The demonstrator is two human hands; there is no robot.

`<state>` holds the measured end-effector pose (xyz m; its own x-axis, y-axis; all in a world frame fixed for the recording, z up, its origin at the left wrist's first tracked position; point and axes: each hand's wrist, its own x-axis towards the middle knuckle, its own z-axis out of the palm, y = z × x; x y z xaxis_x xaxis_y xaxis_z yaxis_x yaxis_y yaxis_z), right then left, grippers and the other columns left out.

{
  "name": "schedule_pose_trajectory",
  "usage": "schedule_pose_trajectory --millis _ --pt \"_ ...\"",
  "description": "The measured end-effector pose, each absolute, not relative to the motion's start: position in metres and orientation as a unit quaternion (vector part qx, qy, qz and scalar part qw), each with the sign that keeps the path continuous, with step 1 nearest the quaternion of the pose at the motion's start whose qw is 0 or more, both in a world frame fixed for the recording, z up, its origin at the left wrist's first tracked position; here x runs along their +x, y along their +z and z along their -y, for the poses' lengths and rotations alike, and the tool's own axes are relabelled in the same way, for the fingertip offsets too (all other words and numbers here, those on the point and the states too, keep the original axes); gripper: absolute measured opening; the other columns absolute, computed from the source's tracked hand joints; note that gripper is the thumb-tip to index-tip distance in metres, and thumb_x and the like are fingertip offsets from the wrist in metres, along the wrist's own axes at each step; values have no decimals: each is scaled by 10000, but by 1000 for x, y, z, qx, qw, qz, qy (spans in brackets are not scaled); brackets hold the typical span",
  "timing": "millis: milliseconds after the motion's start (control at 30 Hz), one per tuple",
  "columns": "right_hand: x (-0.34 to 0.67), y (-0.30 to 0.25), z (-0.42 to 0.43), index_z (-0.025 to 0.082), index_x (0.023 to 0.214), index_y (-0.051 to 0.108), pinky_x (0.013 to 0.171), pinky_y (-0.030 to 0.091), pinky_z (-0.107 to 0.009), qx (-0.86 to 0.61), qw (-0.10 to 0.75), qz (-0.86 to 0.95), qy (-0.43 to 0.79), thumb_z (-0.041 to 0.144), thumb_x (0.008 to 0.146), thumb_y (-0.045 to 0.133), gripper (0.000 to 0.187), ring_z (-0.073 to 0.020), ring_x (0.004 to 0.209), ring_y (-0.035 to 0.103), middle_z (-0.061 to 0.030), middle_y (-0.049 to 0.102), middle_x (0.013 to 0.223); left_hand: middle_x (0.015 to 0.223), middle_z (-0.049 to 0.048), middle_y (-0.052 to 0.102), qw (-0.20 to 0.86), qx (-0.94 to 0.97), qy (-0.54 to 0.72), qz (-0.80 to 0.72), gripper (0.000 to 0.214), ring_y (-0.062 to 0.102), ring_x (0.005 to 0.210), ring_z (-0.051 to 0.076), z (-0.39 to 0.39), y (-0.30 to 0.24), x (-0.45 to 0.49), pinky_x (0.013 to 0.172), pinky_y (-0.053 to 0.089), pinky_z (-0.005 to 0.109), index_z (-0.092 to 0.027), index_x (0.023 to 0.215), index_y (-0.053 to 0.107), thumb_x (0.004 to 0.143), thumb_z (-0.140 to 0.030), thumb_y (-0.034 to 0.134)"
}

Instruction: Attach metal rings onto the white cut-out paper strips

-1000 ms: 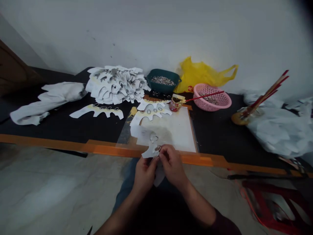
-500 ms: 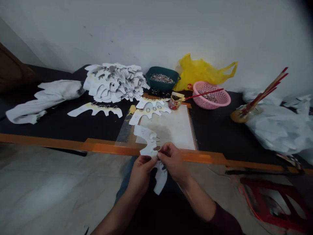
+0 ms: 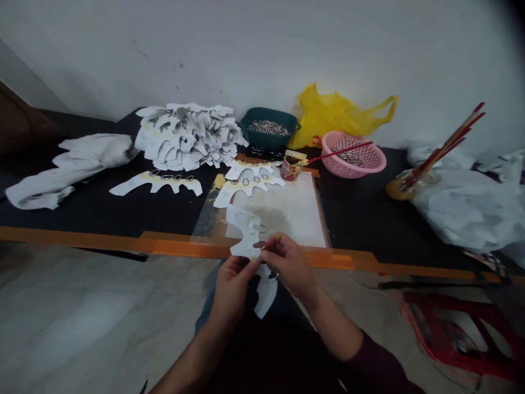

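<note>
Between my two hands is a white cut-out piece [image 3: 243,232] with a scalloped edge and metal rings along it, held just over the table's front edge. My left hand [image 3: 233,284] is closed on its near side, thumb on top. With thumb and fingers pinched, my right hand [image 3: 289,265] works at the scalloped edge beside a ring; what exactly lies under the fingertips is hidden. Beyond my hands, another white piece with rings [image 3: 250,187] rests on a pale board [image 3: 303,219], and a similar piece [image 3: 158,182] lies on the black table to the left.
A heap of white pieces [image 3: 184,137], a green basket of metal rings [image 3: 268,127], a glue jar [image 3: 290,166] with a red stick, a pink basket [image 3: 353,156] and a yellow bag [image 3: 332,112] stand behind. Brushes [image 3: 443,148] and white plastic bags [image 3: 471,208] are at right.
The camera view has shifted slightly. Both hands keep their grip on the white piece, and my right fingers have moved a little along its ringed edge.
</note>
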<state>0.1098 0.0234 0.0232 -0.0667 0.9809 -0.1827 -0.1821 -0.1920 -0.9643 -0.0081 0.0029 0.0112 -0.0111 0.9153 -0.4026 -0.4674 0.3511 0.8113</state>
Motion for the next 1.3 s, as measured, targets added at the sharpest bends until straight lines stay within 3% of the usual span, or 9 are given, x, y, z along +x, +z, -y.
schedule_pose_trajectory --millis 167,300,533,700,833,1000,1300 --pt "113 26 -23 207 863 513 669 430 -243 -457 471 391 646 207 700 621 195 -100 696 549 31 588 742 737 16 683 658 195 541 -485 203 601 668 111 -4 10 -6 673 440 218 -140 754 635 611 -247 732" --pt "110 24 -22 234 935 489 609 413 -223 -472 480 392 627 147 655 618 320 -93 640 528 60 560 693 746 23 688 651 211 533 -499 200 605 668 124 -3 10 -4 651 441 223 -135 758 643 615 -243 731" --pt "110 19 -23 210 958 476 592 403 -220 -491 484 371 622 131 647 596 343 -89 620 522 55 554 693 904 64 689 686 237 522 -448 277 618 848 169 -3 7 -7 795 448 272 -138 907 647 646 -211 707" --pt "107 22 -20 217 984 456 607 414 -223 -526 496 419 549 142 682 577 334 -101 666 526 39 544 735 871 67 686 677 235 526 -458 268 621 809 175 -4 11 -8 771 450 277 -139 877 637 648 -259 705" --pt "104 21 -15 226 1001 461 642 432 -235 -532 484 457 523 150 691 581 341 -110 702 540 25 555 773 782 14 680 675 187 561 -442 227 608 691 123 -8 14 -6 684 447 234 -160 868 610 680 -267 680" --pt "106 22 -14 223 957 468 617 435 -241 -511 479 405 587 170 673 597 317 -116 679 554 19 592 770 692 2 666 704 155 547 -426 212 598 608 109 -11 17 -10 605 440 214 -151 782 598 616 -204 719" --pt "112 24 -22 206 909 477 522 359 -201 -502 478 351 630 144 634 593 305 -74 549 482 68 534 643 894 89 687 750 157 487 -420 288 633 770 188 -14 21 -18 680 468 275 -134 897 648 635 -246 694"
